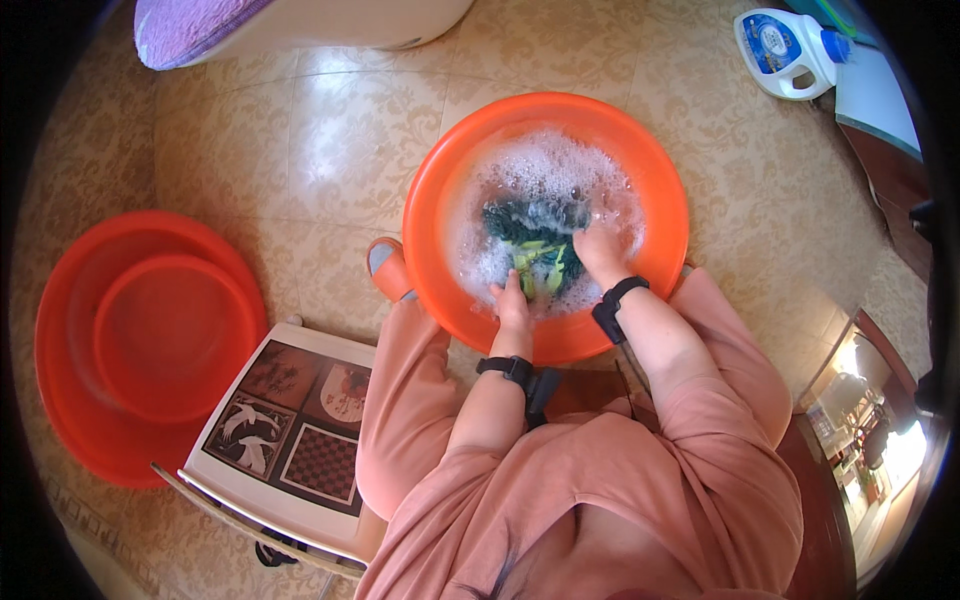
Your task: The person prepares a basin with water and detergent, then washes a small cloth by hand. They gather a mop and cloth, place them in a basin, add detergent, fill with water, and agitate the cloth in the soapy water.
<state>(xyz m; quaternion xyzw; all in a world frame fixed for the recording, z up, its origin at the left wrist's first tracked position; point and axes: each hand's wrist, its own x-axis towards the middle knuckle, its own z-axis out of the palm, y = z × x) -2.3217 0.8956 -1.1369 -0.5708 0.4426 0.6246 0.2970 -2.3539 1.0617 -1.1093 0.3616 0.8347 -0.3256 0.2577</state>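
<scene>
A wide orange basin [424,190] stands on the floor in front of me, holding soapy water with thick white foam. Partly under the suds lies a wet dark green cloth [537,238] with a lime-green pattern; whether it is a garment I cannot tell. My right hand [602,254] is closed on the cloth's right side, fingers curled down into it. At the near left edge of the cloth, my left hand [511,303] grips it with the thumb on top; its other fingers are partly hidden in foam. Black straps circle both wrists.
Left of me, a second orange basin [160,335] sits beside a low seat [290,435] with printed pictures. A white detergent jug [785,52] with a blue cap lies at the far right. A white fixture with a purple cover [190,28] stands at the far left.
</scene>
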